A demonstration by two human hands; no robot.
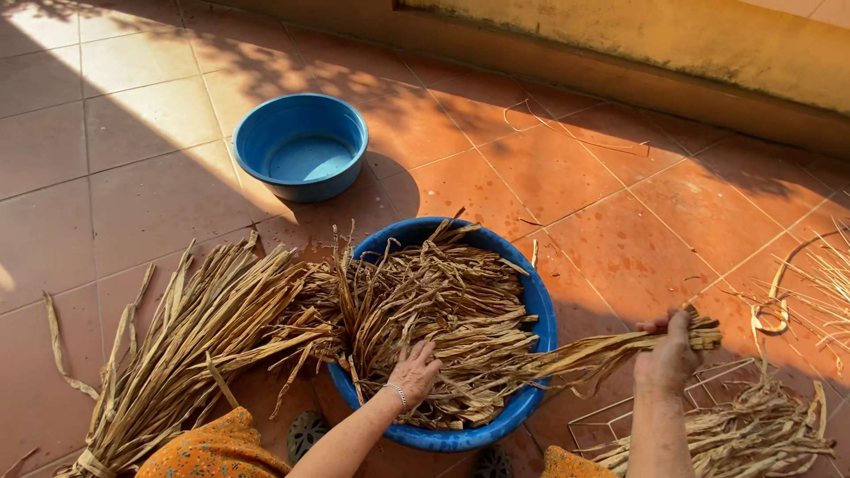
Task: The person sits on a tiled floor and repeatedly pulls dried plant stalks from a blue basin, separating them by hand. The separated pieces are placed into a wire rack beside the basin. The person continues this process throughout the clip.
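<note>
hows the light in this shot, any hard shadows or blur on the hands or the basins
Head view: low warm sunlight, hard dappled shadows across the tiled floor; the small blue basin throws a crisp shadow to its right. Head view: the left hand on the dried leaves in the large blue basin and the right hand gripping a leaf bundle are sharp, no motion blur.

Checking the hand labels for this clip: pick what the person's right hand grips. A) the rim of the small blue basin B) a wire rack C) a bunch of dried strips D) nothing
C: the right hand is closed around a bunch of dried strips held beside the large blue basin.
</note>
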